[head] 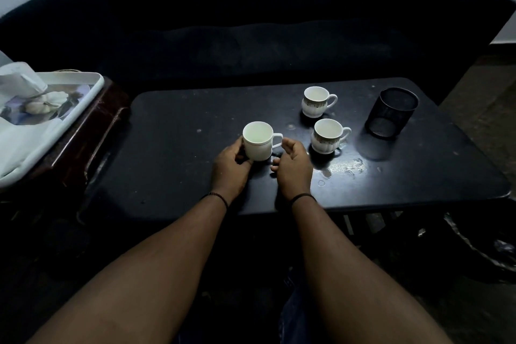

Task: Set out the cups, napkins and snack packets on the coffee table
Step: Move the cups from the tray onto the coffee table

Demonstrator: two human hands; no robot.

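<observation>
**Three cups down, napkins and snacks yet to come**

Three cups on the black rectangular coffee table, and the head view, the only view here, has us right over the action. The landmark is the black wire-mesh pen holder, standing upright toward the table's far right.

Just left of that holder sit two squat white ribbed teacups with dark patterned bands: the far one and the near one, both upright, handles pointing toward the holder.

Further left of the holder, well apart from it, is the plain white straight-sided mug. The left hand curls round the mug's left side and holds it; its base looks to be on the tabletop, though the fingers hide the contact. The right hand is loosely open beside the handle, thumb close to it, gripping nothing that I can make out.

Far left of the holder, off the table, a white plastic tray with a floral print rests on a dark wooden side stand, carrying white tissues or napkins.

My read: cups look done, or nearly. Napkins remain on the tray, and no snack packets are clearly visible, so most of the job remains.
</observation>
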